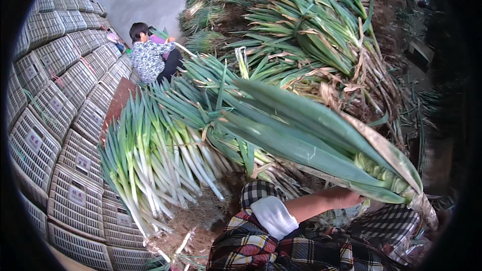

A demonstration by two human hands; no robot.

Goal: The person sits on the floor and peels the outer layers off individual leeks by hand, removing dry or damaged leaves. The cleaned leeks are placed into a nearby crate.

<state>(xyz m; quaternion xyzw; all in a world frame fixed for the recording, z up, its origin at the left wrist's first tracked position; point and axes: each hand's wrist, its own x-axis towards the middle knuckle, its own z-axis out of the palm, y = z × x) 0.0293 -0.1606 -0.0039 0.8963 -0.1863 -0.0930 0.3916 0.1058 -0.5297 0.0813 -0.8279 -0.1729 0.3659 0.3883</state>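
A large green onion stretches across the view close up, its broad green leaves pointing up and left and its pale, dry-skinned stalk at the lower right. My left hand grips it from below, near where the leaves meet the stalk; the fingers are mostly hidden by the leaves. By the root end, in the dark right rim, a dim shape may be my right hand; its fingers cannot be made out. To the left lies a row of cleaned green onions with white stalks and stringy roots.
A big heap of untrimmed green onions with brown leaves and roots fills the far middle and right. Stacked plastic crates line the left side. Another person in a patterned top squats beyond the row, holding a green onion.
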